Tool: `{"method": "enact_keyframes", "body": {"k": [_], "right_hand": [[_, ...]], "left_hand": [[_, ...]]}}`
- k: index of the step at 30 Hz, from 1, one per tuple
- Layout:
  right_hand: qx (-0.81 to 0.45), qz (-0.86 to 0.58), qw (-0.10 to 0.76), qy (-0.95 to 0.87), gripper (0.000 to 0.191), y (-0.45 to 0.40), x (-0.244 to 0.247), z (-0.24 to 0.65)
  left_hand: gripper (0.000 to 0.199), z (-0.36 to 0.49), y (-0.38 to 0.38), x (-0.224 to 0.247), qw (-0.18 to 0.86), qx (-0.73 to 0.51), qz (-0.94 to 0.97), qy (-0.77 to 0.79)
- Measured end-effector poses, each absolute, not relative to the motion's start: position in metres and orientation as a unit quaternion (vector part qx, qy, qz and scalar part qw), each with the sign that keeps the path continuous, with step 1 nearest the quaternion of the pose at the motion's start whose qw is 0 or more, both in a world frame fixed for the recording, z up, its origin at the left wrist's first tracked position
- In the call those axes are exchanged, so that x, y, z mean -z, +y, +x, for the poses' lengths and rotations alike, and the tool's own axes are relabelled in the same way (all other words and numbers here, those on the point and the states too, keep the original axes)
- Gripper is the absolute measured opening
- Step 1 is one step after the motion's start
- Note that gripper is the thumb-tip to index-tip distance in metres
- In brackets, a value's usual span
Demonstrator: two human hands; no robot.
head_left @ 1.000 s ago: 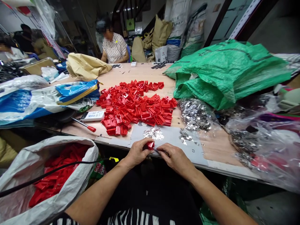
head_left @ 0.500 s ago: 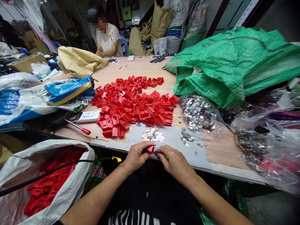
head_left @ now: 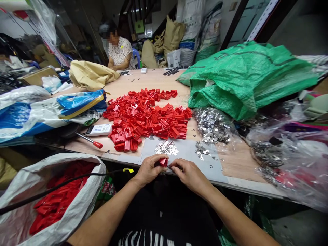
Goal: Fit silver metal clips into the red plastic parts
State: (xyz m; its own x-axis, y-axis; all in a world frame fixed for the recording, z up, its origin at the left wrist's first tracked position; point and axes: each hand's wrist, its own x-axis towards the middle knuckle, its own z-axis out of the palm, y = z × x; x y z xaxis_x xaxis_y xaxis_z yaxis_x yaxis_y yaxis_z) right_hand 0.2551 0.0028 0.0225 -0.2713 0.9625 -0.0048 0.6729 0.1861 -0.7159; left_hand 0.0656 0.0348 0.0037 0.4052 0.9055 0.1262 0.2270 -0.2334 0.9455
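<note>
Between the thumb and fingers of my left hand (head_left: 150, 169) is a small red plastic housing (head_left: 163, 162), held over the table's front edge. My right hand (head_left: 188, 172) is closed in a pinch beside it, with the fingertips on a small, thin metal piece (head_left: 169, 166) whose kind I cannot make out; it points toward the housing. Just beyond the hands, a small pile of flat silvery metal plates (head_left: 166, 148) lies on a grey sheet (head_left: 186, 152). Farther back spreads a large heap of similar red housings (head_left: 146, 118).
An open white sack (head_left: 84, 160) of red parts stands at lower left, a black cable (head_left: 77, 179) across it. On the table are a red-tipped lever (head_left: 96, 144), a green sack (head_left: 246, 78) and a plastic bag of metal pieces (head_left: 215, 124). Another person (head_left: 120, 53) sits opposite.
The view has shifted slightly, so the table scene sits a little lower. Both hands stay nearly in place, and the red housing has turned slightly in my left fingers.
</note>
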Motion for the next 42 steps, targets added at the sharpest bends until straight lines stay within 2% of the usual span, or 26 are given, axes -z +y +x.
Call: {"method": "enact_keyframes", "body": {"k": [6,13,23,37,39,42], "right_hand": [[-0.262,-0.582,0.206,-0.742,0.017,0.0,-0.021,0.249],[-0.323,-0.555,0.226,-0.733,0.014,0.004,-0.026,0.252],[-0.334,-0.545,0.23,-0.734,0.015,0.007,-0.022,0.253],[-0.231,-0.612,0.171,-0.736,0.019,-0.002,-0.016,0.239],[-0.239,-0.612,0.184,-0.731,0.02,-0.006,-0.013,0.24],[-0.29,-0.571,0.251,-0.726,0.02,-0.012,-0.014,0.243]], "left_hand": [[0.041,0.066,0.034,0.002,0.458,-0.378,0.697,0.403],[0.039,0.064,0.034,0.001,0.448,-0.366,0.713,0.397],[0.042,0.063,0.035,0.004,0.433,-0.353,0.74,0.375],[0.041,0.073,0.029,0.003,0.444,-0.385,0.716,0.378],[0.038,0.074,0.023,0.001,0.442,-0.407,0.697,0.391],[0.027,0.075,0.013,-0.004,0.461,-0.458,0.637,0.415]]}}
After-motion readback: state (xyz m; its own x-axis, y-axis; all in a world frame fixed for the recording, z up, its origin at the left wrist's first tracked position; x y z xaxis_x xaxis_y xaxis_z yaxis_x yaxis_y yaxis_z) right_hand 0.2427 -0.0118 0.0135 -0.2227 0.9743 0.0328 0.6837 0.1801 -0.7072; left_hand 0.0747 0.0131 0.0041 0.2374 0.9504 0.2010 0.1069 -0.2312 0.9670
